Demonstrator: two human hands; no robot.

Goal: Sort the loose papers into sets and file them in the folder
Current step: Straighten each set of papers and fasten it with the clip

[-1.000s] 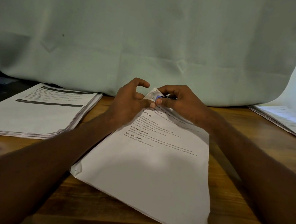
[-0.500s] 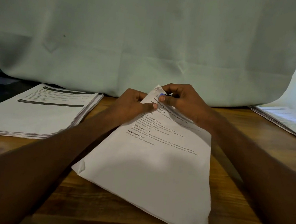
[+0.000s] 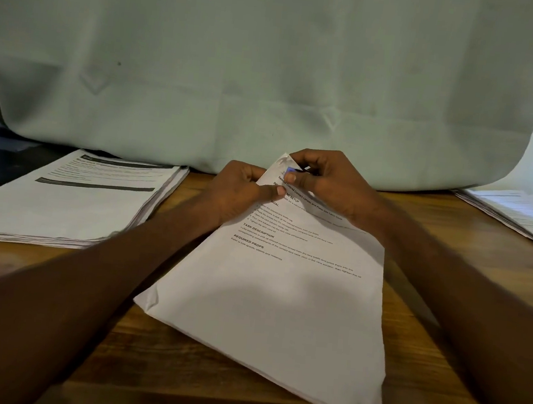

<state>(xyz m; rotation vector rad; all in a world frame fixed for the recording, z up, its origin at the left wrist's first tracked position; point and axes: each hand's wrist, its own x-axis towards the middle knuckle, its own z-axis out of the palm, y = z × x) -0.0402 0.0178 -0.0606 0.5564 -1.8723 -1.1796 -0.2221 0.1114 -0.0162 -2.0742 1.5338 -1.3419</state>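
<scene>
Seemingly clipping one set, left hand (image 3: 238, 192) pinches the white printed paper bundle (image 3: 282, 289) lying angled on the brown wooden worktop (image 3: 437, 377), right hand (image 3: 329, 182) grip pinching a small blue clip (image 3: 291, 170) at its raised corner.

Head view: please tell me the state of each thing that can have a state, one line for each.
Middle paper set: flat on the table, far corner lifted and pinched by both hands.
Blue clip: at that lifted corner, partly hidden by fingers; cannot tell if it is fully on.
Left hand: pinches the corner.
Right hand: grips the corner at the clip.
Left stack: flat, untouched.
Right stack: flat, untouched.
</scene>
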